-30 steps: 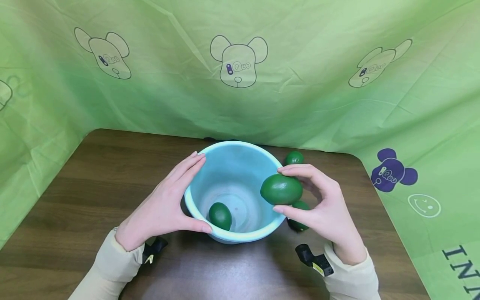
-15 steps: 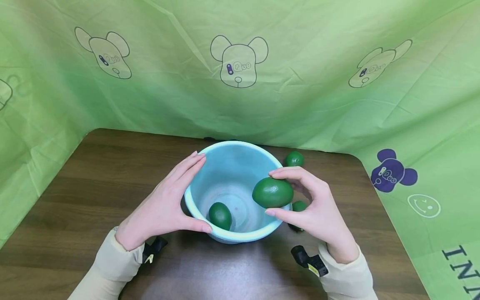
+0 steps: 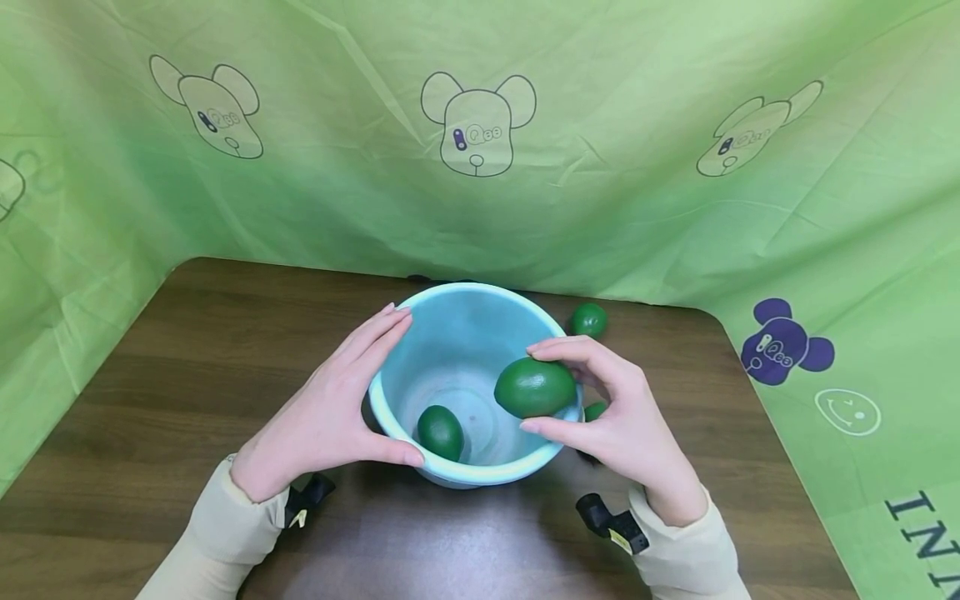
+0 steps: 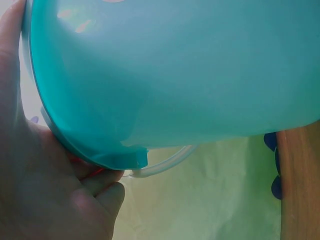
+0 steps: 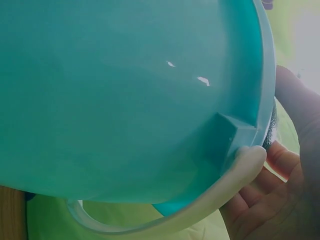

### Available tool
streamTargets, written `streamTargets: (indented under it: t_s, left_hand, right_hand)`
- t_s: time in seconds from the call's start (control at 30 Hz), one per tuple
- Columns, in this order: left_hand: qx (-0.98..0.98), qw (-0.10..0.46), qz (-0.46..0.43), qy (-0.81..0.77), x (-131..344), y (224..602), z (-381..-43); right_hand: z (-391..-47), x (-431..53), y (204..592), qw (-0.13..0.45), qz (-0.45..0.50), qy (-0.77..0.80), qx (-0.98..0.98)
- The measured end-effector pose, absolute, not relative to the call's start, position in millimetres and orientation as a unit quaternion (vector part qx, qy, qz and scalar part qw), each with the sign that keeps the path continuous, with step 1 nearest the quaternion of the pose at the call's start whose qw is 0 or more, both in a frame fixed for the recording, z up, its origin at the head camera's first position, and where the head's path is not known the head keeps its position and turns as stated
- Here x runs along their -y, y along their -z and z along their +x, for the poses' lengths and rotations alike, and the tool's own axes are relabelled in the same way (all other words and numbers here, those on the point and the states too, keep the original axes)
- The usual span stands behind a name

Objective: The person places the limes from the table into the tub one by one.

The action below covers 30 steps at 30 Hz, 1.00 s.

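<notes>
A light blue bucket point(image 3: 467, 475) stands on the table, its mouth facing up. My left hand point(image 3: 330, 404) holds its left rim, thumb at the front and fingers at the back; the left wrist view shows fingers point(image 4: 102, 182) curled at the rim. Over the right side of the mouth, my right hand point(image 3: 618, 400) pinches a dark green avocado point(image 3: 535, 387) between thumb and fingertips. Another avocado point(image 3: 440, 432) lies on the bucket's floor, front left. In the right wrist view, the bucket wall point(image 5: 125, 100) hides most of the held avocado.
Behind the right rim sits an avocado point(image 3: 588, 319) on the table; one more point(image 3: 595, 411) is mostly hidden by the right hand. The bucket's pale handle point(image 5: 200, 205) hangs on the far side. Green printed cloth point(image 3: 480, 225) borders the brown table point(image 3: 247, 333).
My right hand has carried its avocado leftward, from the right rim to over the bucket's mouth. The left hand and bucket have stayed put.
</notes>
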<state>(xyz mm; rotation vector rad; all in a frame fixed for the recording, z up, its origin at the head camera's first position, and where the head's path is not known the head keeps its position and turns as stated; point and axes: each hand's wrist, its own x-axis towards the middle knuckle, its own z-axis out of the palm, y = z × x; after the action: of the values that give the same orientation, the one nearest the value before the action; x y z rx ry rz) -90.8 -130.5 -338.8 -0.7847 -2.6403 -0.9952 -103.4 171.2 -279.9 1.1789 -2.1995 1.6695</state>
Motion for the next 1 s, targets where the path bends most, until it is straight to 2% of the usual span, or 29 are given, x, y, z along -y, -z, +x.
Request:
streamTargets:
  t_s: [1.0]
  left_hand:
    - [0.893, 0.106, -0.273, 0.341, 130.5, 338.4, -91.0]
  right_hand:
    - [-100.2, -166.5, 277.8, 0.110, 0.401, -0.470, 0.779]
